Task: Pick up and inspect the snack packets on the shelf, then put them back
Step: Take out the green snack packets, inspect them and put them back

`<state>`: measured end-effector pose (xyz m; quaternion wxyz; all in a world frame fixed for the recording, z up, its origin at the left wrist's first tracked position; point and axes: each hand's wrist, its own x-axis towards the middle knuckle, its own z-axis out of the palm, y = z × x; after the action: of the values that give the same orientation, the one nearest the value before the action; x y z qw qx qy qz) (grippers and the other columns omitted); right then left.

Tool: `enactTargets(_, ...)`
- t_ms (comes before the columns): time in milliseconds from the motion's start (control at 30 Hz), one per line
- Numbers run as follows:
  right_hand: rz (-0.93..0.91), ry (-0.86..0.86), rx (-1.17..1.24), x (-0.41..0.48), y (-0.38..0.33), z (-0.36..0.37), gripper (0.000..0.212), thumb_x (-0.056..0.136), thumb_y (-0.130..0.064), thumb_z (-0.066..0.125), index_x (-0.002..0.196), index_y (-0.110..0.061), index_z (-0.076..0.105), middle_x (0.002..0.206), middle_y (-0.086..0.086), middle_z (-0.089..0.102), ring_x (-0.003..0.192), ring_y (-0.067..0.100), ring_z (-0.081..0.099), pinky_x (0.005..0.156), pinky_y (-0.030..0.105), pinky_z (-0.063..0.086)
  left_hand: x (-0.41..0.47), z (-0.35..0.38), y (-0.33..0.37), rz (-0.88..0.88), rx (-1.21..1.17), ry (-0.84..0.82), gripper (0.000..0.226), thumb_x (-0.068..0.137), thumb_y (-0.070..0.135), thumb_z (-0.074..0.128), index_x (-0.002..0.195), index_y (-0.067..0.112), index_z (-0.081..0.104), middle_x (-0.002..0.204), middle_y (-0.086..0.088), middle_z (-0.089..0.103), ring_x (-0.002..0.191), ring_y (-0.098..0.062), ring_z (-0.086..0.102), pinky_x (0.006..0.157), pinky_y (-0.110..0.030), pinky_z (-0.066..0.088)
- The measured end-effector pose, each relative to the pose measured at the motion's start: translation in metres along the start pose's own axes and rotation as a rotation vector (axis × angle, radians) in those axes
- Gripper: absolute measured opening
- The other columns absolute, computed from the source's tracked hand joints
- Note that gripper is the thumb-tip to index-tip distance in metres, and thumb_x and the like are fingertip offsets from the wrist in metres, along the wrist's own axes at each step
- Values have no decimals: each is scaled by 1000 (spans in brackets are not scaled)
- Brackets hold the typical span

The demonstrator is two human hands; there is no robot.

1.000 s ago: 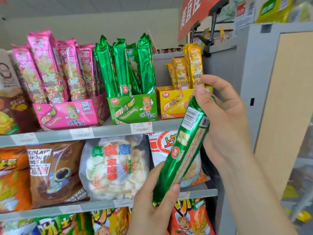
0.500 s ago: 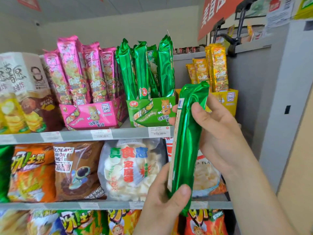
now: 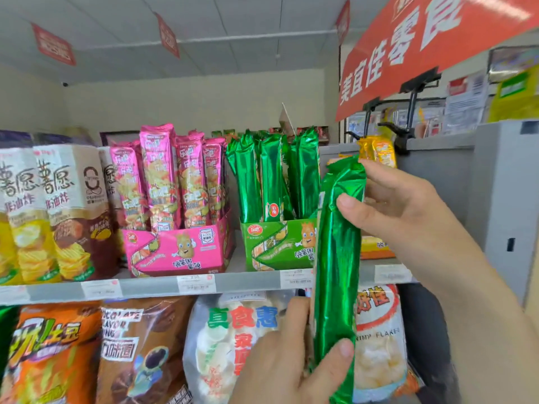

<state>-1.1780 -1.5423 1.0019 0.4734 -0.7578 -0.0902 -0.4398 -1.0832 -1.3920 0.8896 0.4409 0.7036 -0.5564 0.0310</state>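
Two hands were recorded in the head view, both engaged on one green packet (image 3: 338, 258). The left hand (image 3: 280, 354) gripped the packet's lower end, thumb pressed on the front face and fingers curled behind. The right hand (image 3: 408, 211) gripped the upper end, thumb across the front and fingers wrapped behind the crimped top. The packet stood nearly upright in the air, in front of the upper shelf (image 3: 245, 282), and overlapped the right edge of the green display box (image 3: 277, 246). Its plain foil side faced the camera; no print was legible on it. Further green packets (image 3: 271, 176) stood upright in that box. A pink display box (image 3: 178, 249) sat just beside it on the left, filled with upright pink packets (image 3: 163, 176). Yellow packets (image 3: 379, 153) showed behind the right hand. Price tags (image 3: 196, 283) lined the shelf edge. On the shelf below lay a white bag (image 3: 230, 339), a brown bag (image 3: 140, 351) and an orange bag (image 3: 49, 354). A red banner (image 3: 423, 39) hung overhead.
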Motion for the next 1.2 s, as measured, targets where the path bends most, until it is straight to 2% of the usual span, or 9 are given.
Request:
enactTargets(100,-84,0,-65,20,-15,1,31,81,-18,62,112,-19,65,103,3,72,90,8,64,77,19,54,22,-24,2,129,110,-64,47,81,81,27,121,56,33,105,18,62,101,4,55,87,-13,43)
enactTargets(267,-265,165,-92,69,-44,-9,28,93,-3,59,117,-15,58,98,3,67,87,12,64,81,30,56,109,-99,20,469,245,517,30,90,39,51,114,27,64,106,17,63,100,-5,57,89,-26,47)
enactTargets(333,-337,215,-136,87,-55,-10,29,92,-1,56,117,-17,56,97,3,67,87,14,64,83,36,57,156,-126,35,464,378,581,31,89,29,55,117,20,65,111,6,68,103,-16,60,92,-33,47)
enactTargets(500,-408,252,-196,125,-68,-5,26,88,-9,55,111,-21,56,98,4,66,88,16,63,86,41,56,226,-144,33,265,817,176,40,93,51,45,113,24,66,110,-8,67,104,-28,58,88,-41,50)
enactTargets(667,-420,249,-248,155,-66,0,25,87,-8,57,106,-25,58,102,3,68,89,14,65,79,32,56,237,-149,18,239,800,109,34,95,52,39,101,23,57,67,4,51,76,-26,57,72,-35,48)
enactTargets(733,-403,238,-273,164,-61,1,25,88,-6,56,109,-21,57,100,4,68,87,14,66,80,33,56,240,-152,16,219,757,30,28,97,46,39,103,22,52,64,9,49,63,-16,53,65,-32,42)
enactTargets(867,-345,226,-314,175,-52,-7,22,91,-2,57,106,-18,57,97,9,68,85,17,66,77,33,56,238,-160,17,194,649,-86,25,98,34,38,111,19,53,75,2,56,61,-10,48,60,-30,36)
enactTargets(1033,-228,167,-446,184,-40,-6,22,90,-3,63,96,-22,54,101,10,68,91,27,67,82,46,58,237,-162,19,211,550,-171,34,102,28,35,128,19,55,128,-6,59,114,-25,54,89,-29,42)
enactTargets(1200,-62,-3,-589,188,-23,6,16,89,-9,67,91,-21,56,97,10,70,87,31,70,81,53,57,241,-160,21,191,453,-212,32,99,27,40,129,21,48,124,-3,59,107,-20,53,81,-27,38)
